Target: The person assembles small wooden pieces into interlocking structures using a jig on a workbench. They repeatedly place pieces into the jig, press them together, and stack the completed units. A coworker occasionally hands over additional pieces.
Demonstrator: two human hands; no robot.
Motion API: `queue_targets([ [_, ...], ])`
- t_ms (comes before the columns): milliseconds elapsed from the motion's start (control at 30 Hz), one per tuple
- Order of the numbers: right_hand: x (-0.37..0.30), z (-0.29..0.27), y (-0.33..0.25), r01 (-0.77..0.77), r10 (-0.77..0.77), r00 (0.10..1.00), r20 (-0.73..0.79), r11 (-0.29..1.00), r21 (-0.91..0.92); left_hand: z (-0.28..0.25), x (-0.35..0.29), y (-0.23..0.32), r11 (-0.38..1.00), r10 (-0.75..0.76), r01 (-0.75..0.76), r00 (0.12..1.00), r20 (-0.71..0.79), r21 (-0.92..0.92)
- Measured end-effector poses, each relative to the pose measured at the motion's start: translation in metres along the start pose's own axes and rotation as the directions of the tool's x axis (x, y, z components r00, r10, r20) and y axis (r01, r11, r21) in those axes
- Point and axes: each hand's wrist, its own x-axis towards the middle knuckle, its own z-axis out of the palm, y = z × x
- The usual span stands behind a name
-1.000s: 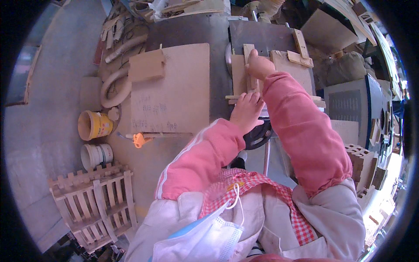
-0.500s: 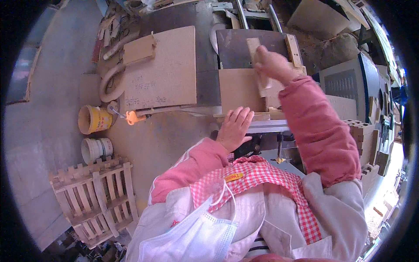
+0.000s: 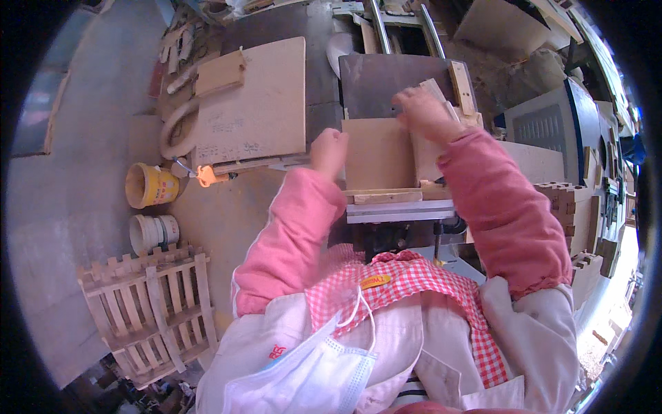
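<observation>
A brown flat board (image 3: 379, 155) lies on the dark sliding table (image 3: 386, 83) of the saw in front of me. My left hand (image 3: 329, 153) is closed beside the board's left edge, and its fingertips are hidden. Over the board's far right corner my right hand (image 3: 427, 114) is bent, fingers curled toward the left. What lies in its grip is hidden. A pale wooden strip (image 3: 434, 91) sticks out just beyond the right hand's knuckles. Along the board's near edge lies a narrow wooden batten (image 3: 386, 198).
A large panel (image 3: 258, 103) rests at the left, with a small board (image 3: 221, 74) on it. An orange-handled tool (image 3: 205, 175), a yellow bucket (image 3: 152, 185), a white bucket (image 3: 153, 233) and a wooden pallet (image 3: 148, 314) stand lower left. A drilled block (image 3: 462, 86) sits right.
My left hand has moved from the near batten to the board's left edge and closed. My right hand has come slightly nearer, and the pale strip has swung to the right.
</observation>
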Motion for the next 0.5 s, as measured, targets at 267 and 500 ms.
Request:
queue_targets([
  [267,0.033,0.049,-0.026,-0.13,0.097,0.982,0.162,0.969,0.209,0.008,0.014,-0.003,0.992,-0.076,0.073,0.997,0.022,0.104],
  [500,0.053,0.052,-0.008,-0.121,0.012,0.949,0.316,0.938,0.326,0.016,0.028,-0.019,0.998,-0.047,0.045,0.998,0.044,0.048],
])
